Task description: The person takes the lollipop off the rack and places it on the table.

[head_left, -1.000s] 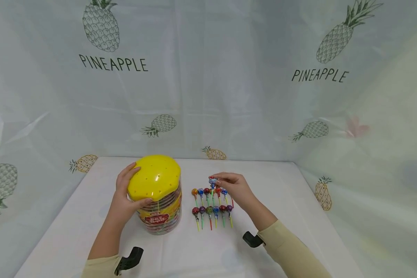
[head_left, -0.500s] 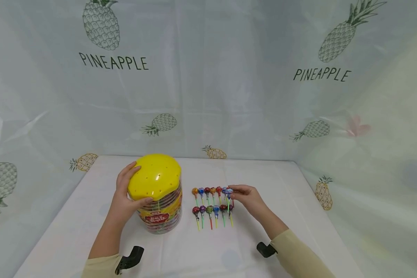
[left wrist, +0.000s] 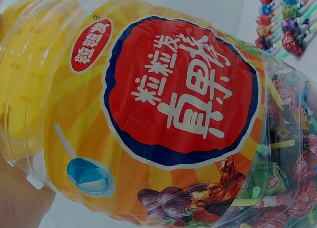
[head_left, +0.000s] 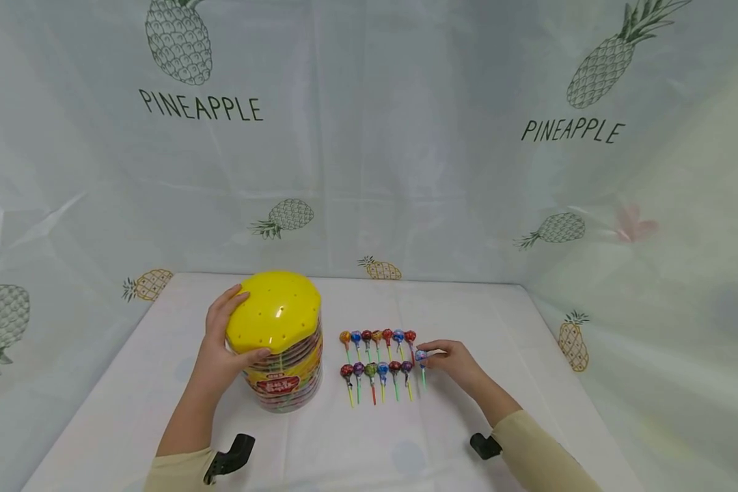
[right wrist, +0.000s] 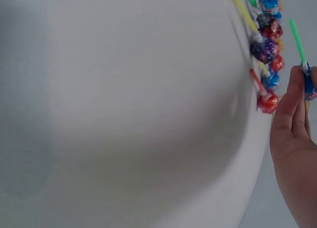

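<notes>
My left hand [head_left: 223, 342] grips the upper side of a big clear candy jar [head_left: 285, 386], thumb and fingers spread around its yellow lid [head_left: 275, 311]. In the left wrist view the jar's orange and red label [left wrist: 183, 89] fills the middle, with wrapped lollipops [left wrist: 285, 173] visible inside. Between the fingertips of my right hand [head_left: 458, 363] is a blue-wrapped lollipop [head_left: 421, 356] with a green stick, pinched by its head in the right wrist view. It is at the right end of two rows of lollipops [head_left: 371, 370] on the table.
The white table [head_left: 344, 451] carries the jar at left and the lollipop rows to its right. A red lollipop [head_left: 410, 337] ends the back row. Behind the table hangs a pineapple-print curtain [head_left: 369, 157].
My right hand has carried the blue lollipop rightward and lower, from above the back row to the right end of the rows. My left hand stays on the jar.
</notes>
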Action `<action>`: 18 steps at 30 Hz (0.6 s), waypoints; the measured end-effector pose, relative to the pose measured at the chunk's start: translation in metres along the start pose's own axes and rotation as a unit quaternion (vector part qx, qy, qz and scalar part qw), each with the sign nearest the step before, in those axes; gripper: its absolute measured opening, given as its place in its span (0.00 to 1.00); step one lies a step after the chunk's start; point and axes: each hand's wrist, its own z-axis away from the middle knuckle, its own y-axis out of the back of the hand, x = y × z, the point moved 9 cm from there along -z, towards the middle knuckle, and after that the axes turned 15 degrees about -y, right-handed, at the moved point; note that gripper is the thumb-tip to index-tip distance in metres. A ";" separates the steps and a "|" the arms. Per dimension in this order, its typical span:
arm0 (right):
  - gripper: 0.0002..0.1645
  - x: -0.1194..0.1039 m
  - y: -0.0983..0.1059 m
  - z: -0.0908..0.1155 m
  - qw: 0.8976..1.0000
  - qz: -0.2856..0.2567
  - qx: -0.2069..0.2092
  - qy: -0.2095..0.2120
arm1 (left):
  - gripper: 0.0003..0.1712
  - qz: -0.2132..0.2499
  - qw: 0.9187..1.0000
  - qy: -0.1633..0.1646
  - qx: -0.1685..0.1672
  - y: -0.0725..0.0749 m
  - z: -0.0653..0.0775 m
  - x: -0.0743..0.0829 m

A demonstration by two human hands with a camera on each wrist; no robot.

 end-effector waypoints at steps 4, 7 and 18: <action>0.15 0.008 -0.001 -0.007 1.000 0.015 0.002 -0.011 | 0.48 0.001 1.000 0.001 0.001 0.000 0.000 0.000; 0.13 0.012 -0.002 -0.011 0.999 0.033 0.013 -0.014 | 0.48 0.003 1.000 0.000 0.001 0.000 0.000 0.000; 0.13 0.017 -0.008 -0.015 0.998 0.057 0.015 -0.014 | 0.48 0.011 1.000 -0.001 0.001 0.000 0.000 0.001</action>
